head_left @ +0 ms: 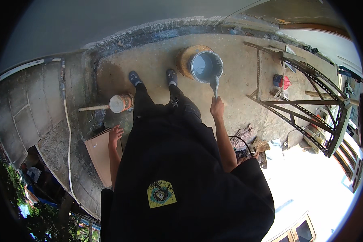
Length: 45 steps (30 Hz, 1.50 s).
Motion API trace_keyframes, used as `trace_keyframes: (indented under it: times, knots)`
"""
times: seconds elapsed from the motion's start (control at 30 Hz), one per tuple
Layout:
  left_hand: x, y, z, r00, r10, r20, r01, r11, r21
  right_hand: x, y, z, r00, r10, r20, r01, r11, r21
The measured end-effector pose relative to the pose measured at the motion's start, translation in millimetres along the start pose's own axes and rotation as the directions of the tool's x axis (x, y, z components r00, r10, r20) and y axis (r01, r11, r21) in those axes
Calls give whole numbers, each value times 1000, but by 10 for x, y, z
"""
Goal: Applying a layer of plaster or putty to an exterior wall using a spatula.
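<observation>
Black shirt (177,161) cloth fills the lower middle of the view, with a yellow and green emblem (161,194) on it. Beyond it, dark trousers lead down to two dark clogs (135,78) on the concrete floor (157,48).

The right hand (217,107) is closed around the handle of a brush-like tool (215,82), its head coated in blue-grey paint. That head overlaps the near right rim of a paint bucket (192,69); whether it touches cannot be told. The bucket stands ahead and to the right of the feet, holding blue-grey paint (203,66), with a tan, stained drum (183,62) showing behind its left side. The left hand (116,134) is empty, its fingers loosely apart, near a sheet of cardboard (100,155).

Just left of the clogs stands an orange container (129,101) with a pale top, and a wooden stick (93,108) points leftward beside it. On the right, a perforated metal frame (296,103) stands around a small blue and red pail (279,81). Crumpled cloth (243,135) lies on the floor near the right forearm. A grey wall (129,24) curves across the top.
</observation>
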<state>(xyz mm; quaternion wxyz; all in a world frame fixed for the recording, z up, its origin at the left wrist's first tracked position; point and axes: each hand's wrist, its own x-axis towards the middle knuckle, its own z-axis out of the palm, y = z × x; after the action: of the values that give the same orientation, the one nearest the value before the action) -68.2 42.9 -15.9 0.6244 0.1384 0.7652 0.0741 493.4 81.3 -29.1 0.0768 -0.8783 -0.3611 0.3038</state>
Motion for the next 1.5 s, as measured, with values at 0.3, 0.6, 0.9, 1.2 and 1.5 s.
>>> trace_keyframes:
  times: [0.3, 0.6, 0.9, 1.2, 1.5]
  knots:
    - [65, -9, 119, 1000, 6, 4, -6, 1000, 12, 10, -38, -39, 999, -31, -9, 31, 1000, 4]
    - [128, -265, 182, 997, 71, 20, -70, 996, -55, 85, 52, -13, 999, -29, 37, 29, 1000, 11]
    - [98, -230, 300, 999, 46, 27, -44, 996, -82, 193, 169, 45, 991, 10, 134, -18, 998, 55]
    - [54, -288, 329, 998, 60, 30, -58, 996, -67, 292, 202, 49, 984, 144, 106, -162, 970, 180]
    - [17, -346, 304, 984, 174, 31, -176, 974, 141, 333, 324, 180, 971, 175, 165, -198, 970, 138]
